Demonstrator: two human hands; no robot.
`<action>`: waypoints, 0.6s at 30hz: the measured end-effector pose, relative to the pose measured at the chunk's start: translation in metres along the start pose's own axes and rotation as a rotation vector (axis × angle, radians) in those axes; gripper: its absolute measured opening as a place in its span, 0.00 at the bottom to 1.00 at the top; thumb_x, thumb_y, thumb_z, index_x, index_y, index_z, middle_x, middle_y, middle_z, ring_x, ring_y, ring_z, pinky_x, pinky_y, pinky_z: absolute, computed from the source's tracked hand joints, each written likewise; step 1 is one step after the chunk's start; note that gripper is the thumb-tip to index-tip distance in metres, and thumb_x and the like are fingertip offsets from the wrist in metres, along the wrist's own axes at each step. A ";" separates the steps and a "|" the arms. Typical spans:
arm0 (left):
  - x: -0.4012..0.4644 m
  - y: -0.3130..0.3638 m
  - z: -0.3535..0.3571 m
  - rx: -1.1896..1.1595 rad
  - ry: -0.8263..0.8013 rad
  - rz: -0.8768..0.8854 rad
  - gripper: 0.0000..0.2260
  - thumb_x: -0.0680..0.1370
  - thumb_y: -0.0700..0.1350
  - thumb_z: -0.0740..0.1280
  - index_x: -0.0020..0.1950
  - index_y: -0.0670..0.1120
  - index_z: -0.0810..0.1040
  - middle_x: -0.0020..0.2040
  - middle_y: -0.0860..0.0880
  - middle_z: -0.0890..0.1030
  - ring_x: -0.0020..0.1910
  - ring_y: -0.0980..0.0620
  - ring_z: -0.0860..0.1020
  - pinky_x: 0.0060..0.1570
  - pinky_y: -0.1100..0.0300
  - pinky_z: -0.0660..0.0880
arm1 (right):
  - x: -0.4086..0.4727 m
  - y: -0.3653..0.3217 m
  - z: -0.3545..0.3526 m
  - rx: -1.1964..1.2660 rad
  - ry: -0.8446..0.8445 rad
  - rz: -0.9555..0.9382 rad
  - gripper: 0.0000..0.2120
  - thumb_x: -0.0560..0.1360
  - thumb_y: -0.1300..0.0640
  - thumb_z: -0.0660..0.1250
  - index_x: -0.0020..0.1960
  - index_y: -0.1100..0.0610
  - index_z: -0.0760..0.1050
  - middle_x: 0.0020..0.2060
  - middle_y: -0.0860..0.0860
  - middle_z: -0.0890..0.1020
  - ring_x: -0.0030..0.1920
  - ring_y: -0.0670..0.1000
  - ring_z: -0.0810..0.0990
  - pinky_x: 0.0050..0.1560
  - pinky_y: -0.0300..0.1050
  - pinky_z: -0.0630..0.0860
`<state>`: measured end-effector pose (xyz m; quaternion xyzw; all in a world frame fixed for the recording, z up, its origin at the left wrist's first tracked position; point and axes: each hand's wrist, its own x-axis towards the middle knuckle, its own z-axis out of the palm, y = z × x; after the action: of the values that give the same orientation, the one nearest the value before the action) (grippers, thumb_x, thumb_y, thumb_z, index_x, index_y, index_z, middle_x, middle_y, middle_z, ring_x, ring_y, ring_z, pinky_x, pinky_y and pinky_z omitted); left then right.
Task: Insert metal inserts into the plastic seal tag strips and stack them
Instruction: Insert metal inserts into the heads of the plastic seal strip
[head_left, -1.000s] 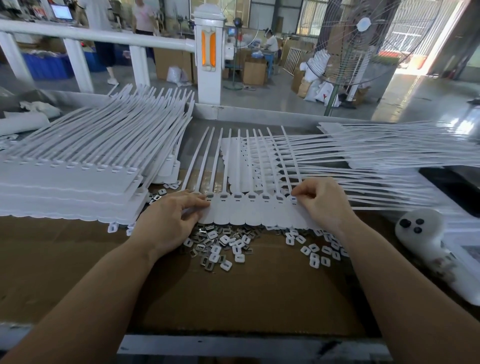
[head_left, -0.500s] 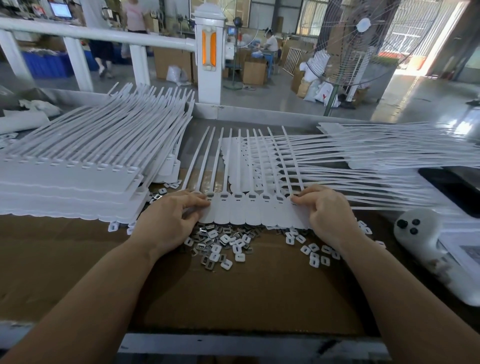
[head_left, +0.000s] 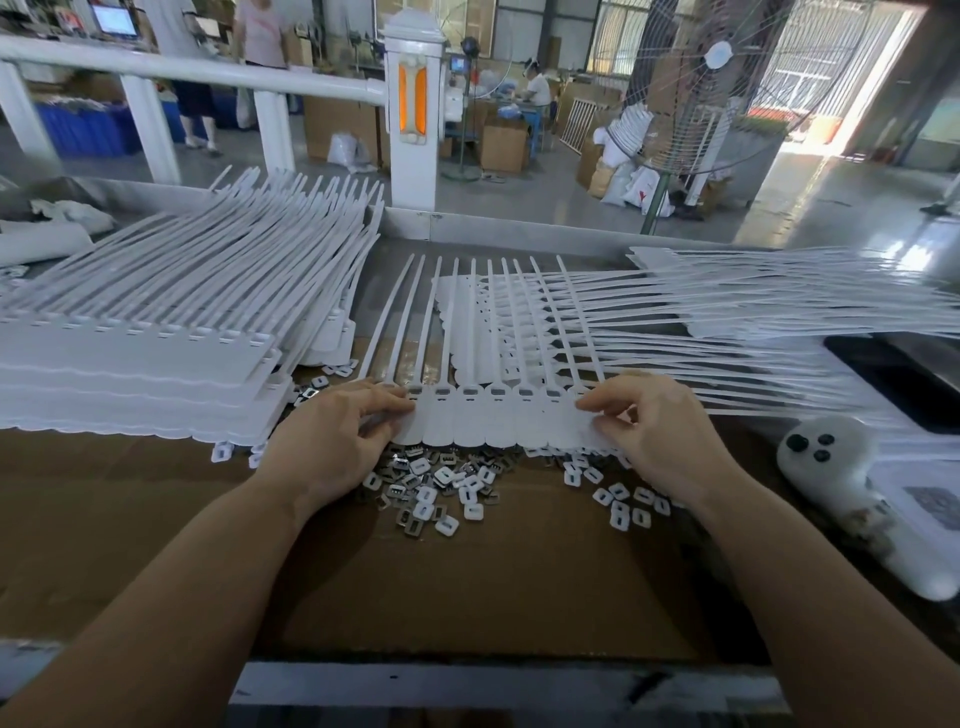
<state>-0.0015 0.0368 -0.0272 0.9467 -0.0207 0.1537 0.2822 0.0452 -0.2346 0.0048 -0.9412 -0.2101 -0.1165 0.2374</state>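
A white plastic seal tag strip (head_left: 498, 421), a joined row of tags with long tails pointing away from me, lies across the brown cardboard. My left hand (head_left: 337, 436) pinches its left end between thumb and fingers. My right hand (head_left: 649, 431) pinches its right end. Below the strip lies a loose pile of small metal inserts (head_left: 436, 488), with more inserts (head_left: 623, 504) scattered under my right hand. A tall stack of strips (head_left: 140, 358) stands at the left. Another spread of strips (head_left: 779, 317) lies at the right, tails pointing left.
A white handheld device with black buttons (head_left: 826, 457) lies at the right by a dark tray (head_left: 904, 379). A metal rim (head_left: 519, 228) bounds the far side of the bench, with a white post (head_left: 413, 114) behind it. People and a fan (head_left: 722, 78) stand beyond.
My right hand has shifted from pressing at the strip's slots to pinching its right edge, fingers lifted. My left hand has barely moved on the left end.
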 end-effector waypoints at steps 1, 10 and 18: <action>0.000 0.000 0.000 0.001 0.000 0.003 0.13 0.77 0.43 0.66 0.59 0.55 0.78 0.64 0.59 0.74 0.64 0.63 0.66 0.61 0.70 0.57 | -0.002 -0.003 -0.002 0.017 -0.047 -0.015 0.09 0.73 0.61 0.68 0.51 0.50 0.80 0.45 0.43 0.79 0.43 0.38 0.75 0.47 0.28 0.70; 0.000 -0.001 0.001 0.002 0.003 0.007 0.13 0.77 0.43 0.66 0.59 0.55 0.78 0.64 0.58 0.74 0.66 0.61 0.66 0.62 0.70 0.56 | -0.009 -0.023 -0.008 -0.120 -0.317 -0.023 0.06 0.69 0.48 0.73 0.45 0.48 0.81 0.39 0.40 0.77 0.41 0.39 0.76 0.45 0.32 0.73; 0.000 -0.002 0.001 -0.002 0.005 0.010 0.13 0.77 0.42 0.66 0.59 0.54 0.78 0.64 0.59 0.74 0.66 0.62 0.66 0.62 0.71 0.56 | -0.013 -0.029 -0.005 -0.215 -0.287 -0.016 0.08 0.72 0.48 0.70 0.49 0.49 0.82 0.36 0.39 0.74 0.41 0.41 0.75 0.47 0.35 0.73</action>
<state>-0.0011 0.0379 -0.0285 0.9460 -0.0248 0.1572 0.2825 0.0205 -0.2185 0.0165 -0.9664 -0.2357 -0.0049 0.1020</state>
